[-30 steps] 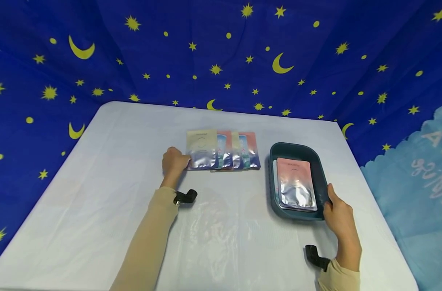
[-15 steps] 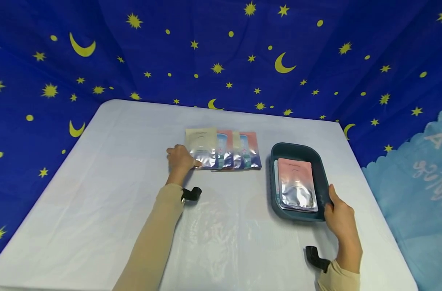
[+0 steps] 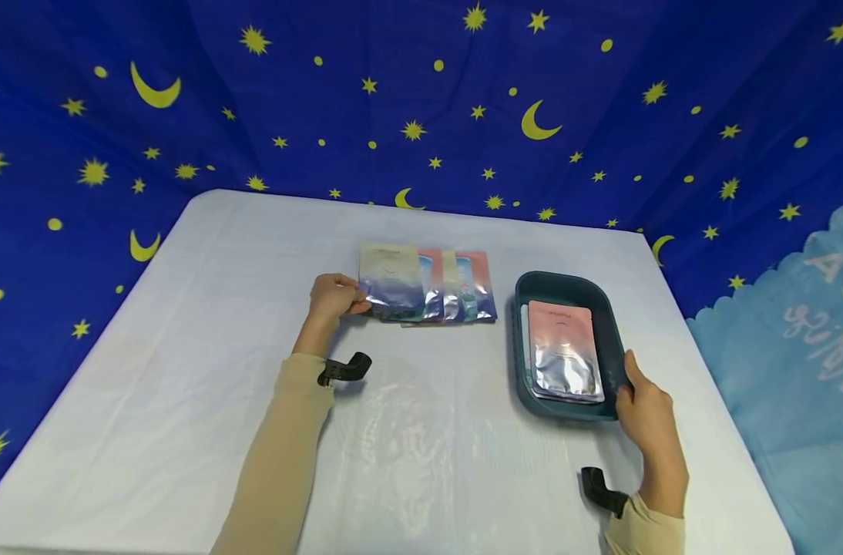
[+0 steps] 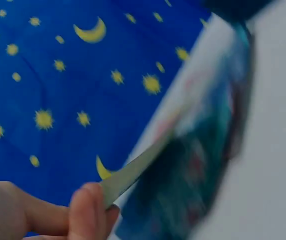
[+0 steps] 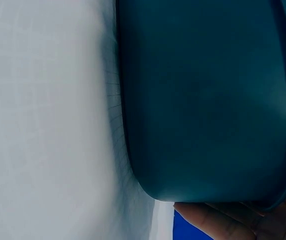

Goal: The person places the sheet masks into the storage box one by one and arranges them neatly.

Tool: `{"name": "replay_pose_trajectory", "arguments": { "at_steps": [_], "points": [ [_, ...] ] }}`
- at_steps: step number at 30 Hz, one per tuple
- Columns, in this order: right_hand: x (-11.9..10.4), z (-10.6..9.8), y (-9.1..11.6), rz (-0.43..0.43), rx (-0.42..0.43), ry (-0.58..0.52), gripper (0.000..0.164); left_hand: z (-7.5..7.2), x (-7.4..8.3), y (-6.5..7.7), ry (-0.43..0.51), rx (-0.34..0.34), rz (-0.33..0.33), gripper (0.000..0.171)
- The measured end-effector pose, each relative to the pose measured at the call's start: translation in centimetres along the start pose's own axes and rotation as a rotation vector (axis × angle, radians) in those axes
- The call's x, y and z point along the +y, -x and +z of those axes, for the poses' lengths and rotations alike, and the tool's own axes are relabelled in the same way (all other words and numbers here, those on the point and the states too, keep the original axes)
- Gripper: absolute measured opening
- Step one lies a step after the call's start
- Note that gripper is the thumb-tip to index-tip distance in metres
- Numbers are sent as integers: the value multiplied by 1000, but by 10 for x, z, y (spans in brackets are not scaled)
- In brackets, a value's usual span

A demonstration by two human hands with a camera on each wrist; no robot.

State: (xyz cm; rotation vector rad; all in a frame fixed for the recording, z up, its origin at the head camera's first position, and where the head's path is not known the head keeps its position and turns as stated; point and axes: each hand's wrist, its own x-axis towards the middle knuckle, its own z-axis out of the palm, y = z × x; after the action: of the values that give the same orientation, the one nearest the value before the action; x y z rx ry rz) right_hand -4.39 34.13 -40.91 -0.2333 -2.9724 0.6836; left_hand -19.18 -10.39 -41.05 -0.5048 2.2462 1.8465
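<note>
My left hand (image 3: 333,297) pinches the lower left edge of a cream-and-silver foil sachet (image 3: 391,271), the leftmost and topmost of an overlapping row. In the left wrist view, thumb and finger hold its pale edge (image 4: 133,172), tilted up from the blurred blue-green sachet beneath (image 4: 183,180). Pink, blue and cream sachets (image 3: 478,287) spread out to its right. My right hand (image 3: 650,416) grips the right side of a dark teal bin (image 3: 612,339), with fingers against its outer wall (image 5: 208,100) in the right wrist view. Inside the bin lies a pink-and-silver sachet (image 3: 565,351) on top of others.
Everything stands on a table with a white cover (image 3: 421,462). A dark blue curtain (image 3: 366,100) with yellow stars and moons hangs behind it, and a light blue cloth (image 3: 796,370) hangs at the right. Each wrist carries a black camera mount (image 3: 348,368).
My left thumb went onto the cream sachet, then the hand drew back left, now pinching it. The sachet's near left edge has risen and it sits slightly further right. My right hand stays put.
</note>
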Motion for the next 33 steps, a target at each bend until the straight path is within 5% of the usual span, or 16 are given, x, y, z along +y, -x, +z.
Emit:
{"name": "replay_pose_trajectory", "arguments": {
  "at_steps": [4,11,17,23,28,33],
  "points": [
    [-1,-1,0,-1,-1,-2,56,8,23,15,257,-36,38,22],
    [1,0,-1,-5,5,2,56,63,63,53,386,-148,173,17],
    [1,0,-1,-2,1,5,57,137,67,85,273,-307,229,15],
    [0,2,-2,-21,5,3,57,188,49,109,135,-384,274,13],
    [2,1,-2,-58,36,0,56,211,35,122,86,-401,313,9],
    [4,0,-2,-38,21,-9,56,213,29,128,-53,-401,419,19]
  ]
}}
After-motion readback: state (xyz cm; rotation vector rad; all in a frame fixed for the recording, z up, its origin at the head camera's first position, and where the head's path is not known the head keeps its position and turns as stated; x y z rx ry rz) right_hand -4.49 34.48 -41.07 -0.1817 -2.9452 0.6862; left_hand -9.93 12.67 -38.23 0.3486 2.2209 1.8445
